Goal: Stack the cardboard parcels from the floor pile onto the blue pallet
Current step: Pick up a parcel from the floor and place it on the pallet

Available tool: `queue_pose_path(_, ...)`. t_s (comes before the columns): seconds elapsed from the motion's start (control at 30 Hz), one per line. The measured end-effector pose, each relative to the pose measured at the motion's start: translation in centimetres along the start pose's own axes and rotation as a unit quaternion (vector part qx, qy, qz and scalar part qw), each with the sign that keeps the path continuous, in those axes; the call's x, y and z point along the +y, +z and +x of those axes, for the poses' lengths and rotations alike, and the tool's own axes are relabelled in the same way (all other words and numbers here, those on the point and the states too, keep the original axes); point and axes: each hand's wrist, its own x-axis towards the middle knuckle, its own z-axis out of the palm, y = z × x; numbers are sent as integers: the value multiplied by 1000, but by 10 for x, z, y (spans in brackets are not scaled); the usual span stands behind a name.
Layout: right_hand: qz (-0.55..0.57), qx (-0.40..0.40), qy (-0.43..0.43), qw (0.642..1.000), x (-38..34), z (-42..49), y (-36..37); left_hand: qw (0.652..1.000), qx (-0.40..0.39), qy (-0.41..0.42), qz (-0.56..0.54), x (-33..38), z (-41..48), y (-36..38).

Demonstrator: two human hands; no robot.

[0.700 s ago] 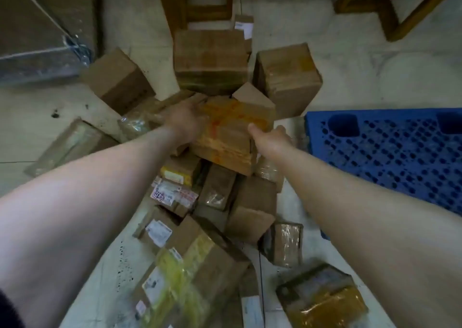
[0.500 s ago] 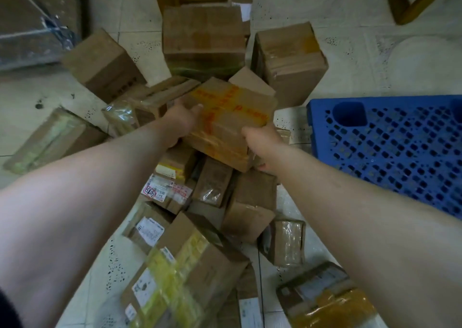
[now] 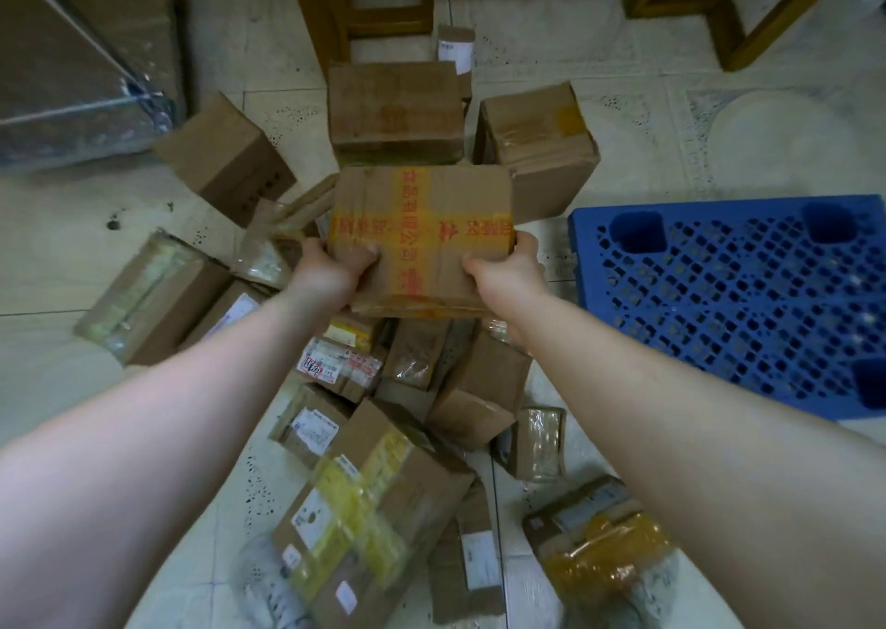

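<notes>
Yellow-taped parcel [image 3: 422, 240], frame centre: gripped by left hand [image 3: 331, 271] and right hand [image 3: 503, 271], above floor pile [image 3: 383, 436]; blue pallet [image 3: 738, 302] at right

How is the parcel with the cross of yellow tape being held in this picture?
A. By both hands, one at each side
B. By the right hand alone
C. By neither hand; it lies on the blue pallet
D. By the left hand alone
A: the left hand and the right hand each grip a near corner of the yellow-taped parcel, thumbs on top, over the floor pile and left of the blue pallet.
</notes>
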Motion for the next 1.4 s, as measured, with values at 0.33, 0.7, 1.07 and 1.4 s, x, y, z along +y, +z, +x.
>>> queue_pose_path(0.33, -85, 21, -29, 996, -84, -200, -109, 995, 6, 96, 35, 95, -240, -61)
queue_pose_path(0.7, -118, -29, -130, 984, -138, -350, -245, 995, 34, 82, -42, 141, -455, -67)
queue_pose_path(1.07, -73, 6, -186, 980, -126, -475, -307, 979, -8, 201, -17, 146, -573, -91)
queue_pose_path(1.4, -46, 40, -190, 980, -84, -518, -410, 966, -22, 258, 22, 171, -657, -24)
